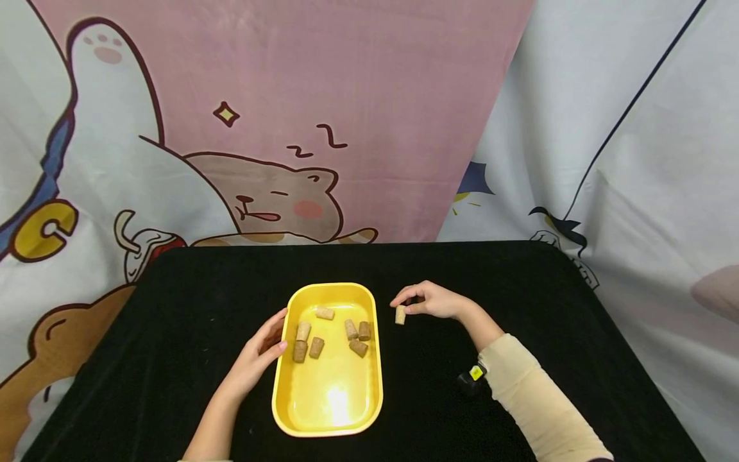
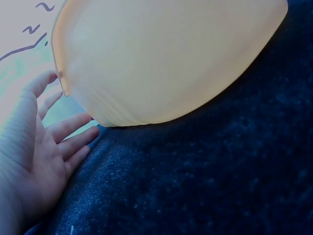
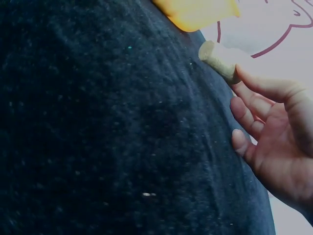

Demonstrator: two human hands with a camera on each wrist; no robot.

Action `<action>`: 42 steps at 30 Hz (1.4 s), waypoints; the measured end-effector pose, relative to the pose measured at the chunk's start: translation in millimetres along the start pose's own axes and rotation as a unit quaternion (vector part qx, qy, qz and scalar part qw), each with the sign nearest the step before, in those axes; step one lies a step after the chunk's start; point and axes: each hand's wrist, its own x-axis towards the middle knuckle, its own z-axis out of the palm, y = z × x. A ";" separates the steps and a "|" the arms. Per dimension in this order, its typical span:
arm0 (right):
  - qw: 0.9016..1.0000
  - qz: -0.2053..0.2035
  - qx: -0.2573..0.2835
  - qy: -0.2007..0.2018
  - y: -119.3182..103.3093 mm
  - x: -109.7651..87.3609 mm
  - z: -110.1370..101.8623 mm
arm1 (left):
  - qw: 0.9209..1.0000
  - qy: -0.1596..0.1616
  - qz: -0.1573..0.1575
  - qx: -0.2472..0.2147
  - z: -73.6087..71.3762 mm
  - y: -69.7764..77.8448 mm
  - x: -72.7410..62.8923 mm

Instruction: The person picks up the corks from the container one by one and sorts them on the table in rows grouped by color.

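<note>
In the head view a yellow tray (image 1: 329, 417) holds several corks, some pale and some darker, such as a pale cork (image 1: 324, 313) and a brown cork (image 1: 358, 348). My left hand (image 1: 256, 353) holds the tray's left edge, its thumb at the rim. In the left wrist view the other fingers (image 2: 73, 142) spread against the outer wall. To the right of the tray, my right hand (image 1: 435, 300) pinches a light cork (image 1: 400, 314) between thumb and fingers. In the right wrist view this cork (image 3: 218, 61) sticks out past the fingertips.
A black cloth (image 1: 202, 308) covers the table under the tray. Behind it hangs a curtain (image 1: 375, 77) printed with cartoon animals. A small black device with a yellow mark (image 1: 476, 372) is by the right wrist.
</note>
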 end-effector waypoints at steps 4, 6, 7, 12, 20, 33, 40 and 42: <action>1.000 -0.001 -0.015 -0.002 1.9 0.7 3.7 | 1.000 -0.002 0.000 -0.003 -0.2 -0.2 -0.6; 1.000 -0.004 -0.022 -0.001 2.7 0.6 5.6 | 1.000 -0.001 0.000 -0.002 -0.3 -0.6 -0.6; 1.000 -0.003 -0.026 0.000 3.0 0.4 6.6 | 1.000 -0.001 0.000 -0.002 -0.3 -0.7 -0.6; 0.998 -0.001 -0.053 0.017 6.1 -0.7 11.5 | 1.000 0.001 -0.002 0.002 -0.4 -1.0 -0.3; 0.995 -0.012 -0.090 0.038 6.6 -0.2 16.3 | 1.000 0.000 -0.002 0.002 -0.1 0.9 1.4; 0.994 -0.003 -0.084 0.075 -1.6 -5.3 18.6 | 1.000 0.002 -0.008 0.009 -0.6 1.1 -1.5; 0.985 -0.031 -0.096 0.142 -24.0 -11.1 22.8 | 1.000 0.002 -0.008 0.011 -0.4 2.2 -1.2; 0.982 -0.043 -0.093 0.161 -32.4 -12.0 25.0 | 1.000 0.002 -0.008 0.013 -0.5 2.1 -0.7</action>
